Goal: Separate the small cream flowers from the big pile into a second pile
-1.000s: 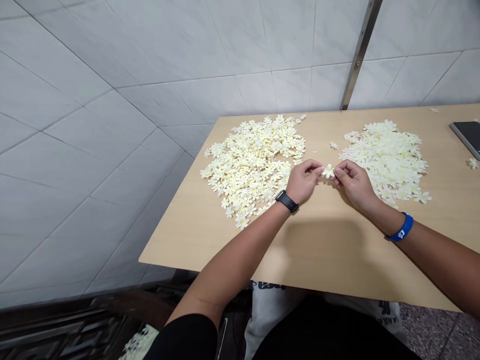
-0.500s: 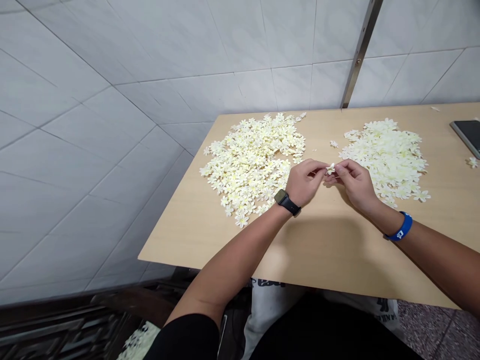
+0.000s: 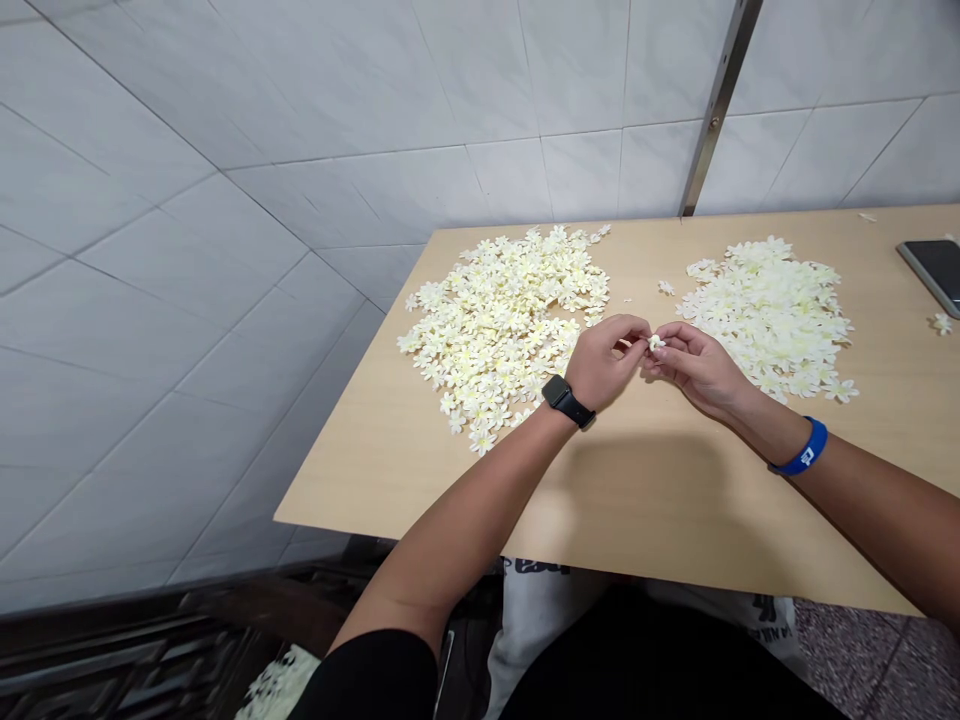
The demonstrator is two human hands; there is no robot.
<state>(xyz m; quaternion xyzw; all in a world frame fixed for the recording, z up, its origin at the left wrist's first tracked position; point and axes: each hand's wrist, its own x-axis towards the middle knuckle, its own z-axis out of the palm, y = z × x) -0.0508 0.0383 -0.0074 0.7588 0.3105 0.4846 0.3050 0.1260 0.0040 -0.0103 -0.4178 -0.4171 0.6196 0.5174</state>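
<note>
Between my fingertips is a small cream-white flower (image 3: 657, 342), its petals bunched together. My left hand (image 3: 609, 355), with a black watch at the wrist, pinches it from the left. From the right, my right hand (image 3: 694, 368) closes thumb and fingers on the same flower; a blue band circles that wrist. The fingers hide part of the flower. To the left of my hands spreads a large heap of white flowers with yellow centres (image 3: 502, 320). A second heap of paler, flatter flowers (image 3: 780, 310) lies just beyond my right hand.
Everything lies on a light wooden tabletop (image 3: 435, 480) against a tiled wall (image 3: 420, 90). A phone (image 3: 937, 270) rests at the right edge, with a loose flower (image 3: 942, 323) by it. One stray flower (image 3: 666, 287) sits between the heaps. A metal upright (image 3: 720, 110) stands behind the table.
My right fingers have curled further round the flower, and its petals look more bunched. Both hands have shifted very slightly left. The heaps look the same.
</note>
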